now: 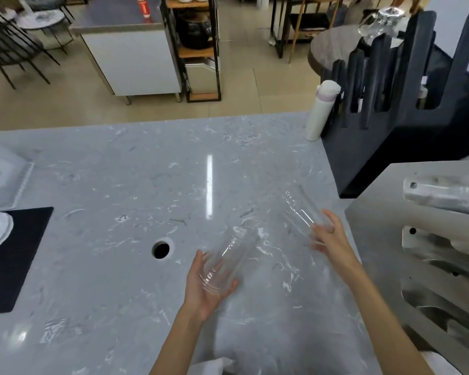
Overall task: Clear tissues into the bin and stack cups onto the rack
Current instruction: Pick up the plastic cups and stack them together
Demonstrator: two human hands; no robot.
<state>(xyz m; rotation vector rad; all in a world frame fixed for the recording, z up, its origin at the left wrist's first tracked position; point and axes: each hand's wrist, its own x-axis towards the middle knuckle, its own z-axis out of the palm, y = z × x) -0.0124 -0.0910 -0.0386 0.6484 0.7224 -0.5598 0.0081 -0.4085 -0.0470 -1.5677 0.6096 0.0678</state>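
My left hand [206,286] is palm-up, fingers curled round the base of a clear cup [228,259] that tilts away just right of the counter hole [161,249]. Further right of that hole, my right hand [329,235] grips a second clear cup [302,209], angled up-left toward the dark rack [395,104].

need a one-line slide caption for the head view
Each hand holds a clear cup over the grey counter: left hand with cup, right hand with cup, dark rack ahead.

Glossy veined grey marble counter [136,171], clear ribbed plastic cups [228,262], matt black rack [395,109], brushed metal machine [428,239], matt black mat [14,255].
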